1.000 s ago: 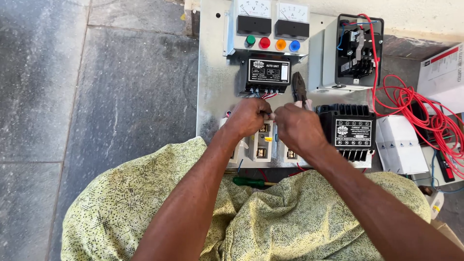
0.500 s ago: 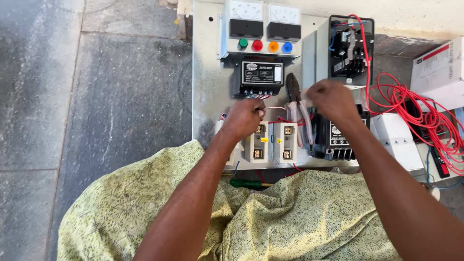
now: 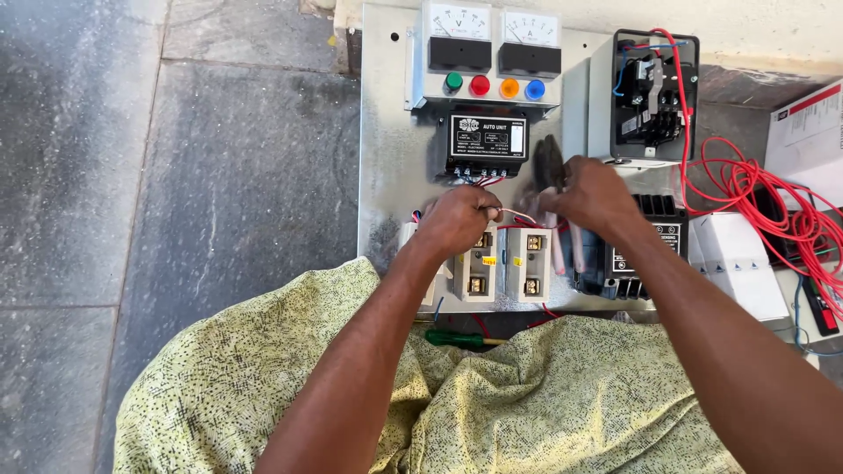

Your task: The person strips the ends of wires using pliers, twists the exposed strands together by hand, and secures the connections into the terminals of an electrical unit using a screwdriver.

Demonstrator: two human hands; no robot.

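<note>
A grey metal panel (image 3: 386, 167) lies on the stone floor with electrical parts mounted on it. My left hand (image 3: 457, 219) pinches thin red and white wires (image 3: 518, 213) just below a black control unit (image 3: 487, 140). My right hand (image 3: 593, 193) grips pliers (image 3: 549, 162) with pink handles, jaws pointing up beside the black unit, right next to the wires. Two beige contactors (image 3: 505, 263) sit under my hands. A black relay block (image 3: 654, 237) lies under my right wrist.
Two white meters (image 3: 492, 26) and a row of green, red, orange and blue lamps (image 3: 492, 86) top the panel. A black switch box (image 3: 654, 96) with coiled red cable (image 3: 764, 211) is at the right. White boxes (image 3: 742, 263) lie beside. A green screwdriver (image 3: 452, 337) rests on my lap.
My right hand lifted the pliers from the contactors, swung right, then came back left toward the wires. My left hand stayed pinching the wires.
</note>
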